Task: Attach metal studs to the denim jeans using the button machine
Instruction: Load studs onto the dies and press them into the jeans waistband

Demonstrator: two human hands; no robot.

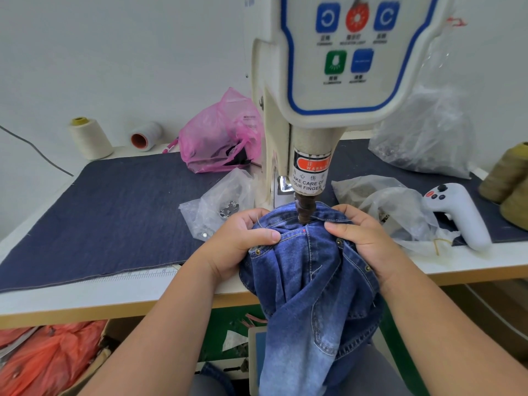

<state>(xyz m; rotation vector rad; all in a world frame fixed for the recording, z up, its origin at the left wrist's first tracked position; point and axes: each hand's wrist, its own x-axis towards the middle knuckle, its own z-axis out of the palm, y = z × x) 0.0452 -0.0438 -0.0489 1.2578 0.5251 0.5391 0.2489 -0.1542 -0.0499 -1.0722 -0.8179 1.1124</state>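
Partly done, judging by the fabric. Three metal studs already seated on the denim jeans (311,270): one near left by the left thumb (258,251), one right of centre (339,242), one further right and nearer (367,268). Small red mark (304,230) visible on the seam just below the punch, with no stud on it; probably the next placement. Total number of studs required not determinable here.

Jeans bunched at the near edge of the table (85,292), waistband area pushed up under the button machine (328,81), remainder hanging down toward the lap. Punch tip (303,212) down at the fabric fold; contact likely, exact seating hidden by folds.

Left hand (243,241): fingers curled over the left side of the bundle, thumb lying flat along the stitched seam, gripping the denim. Right hand (363,238): fingers curled round the right side, thumb pointing inward toward the punch, likewise gripping the denim. Both thumbs near the punch, apart from it. Forearms entering from near, converging on the machine.

Loose studs in a clear bag (220,207) to the left of the machine, on the dark mat (114,212).

Remaining: fire at the marked spot, reposition, repeat as needed.
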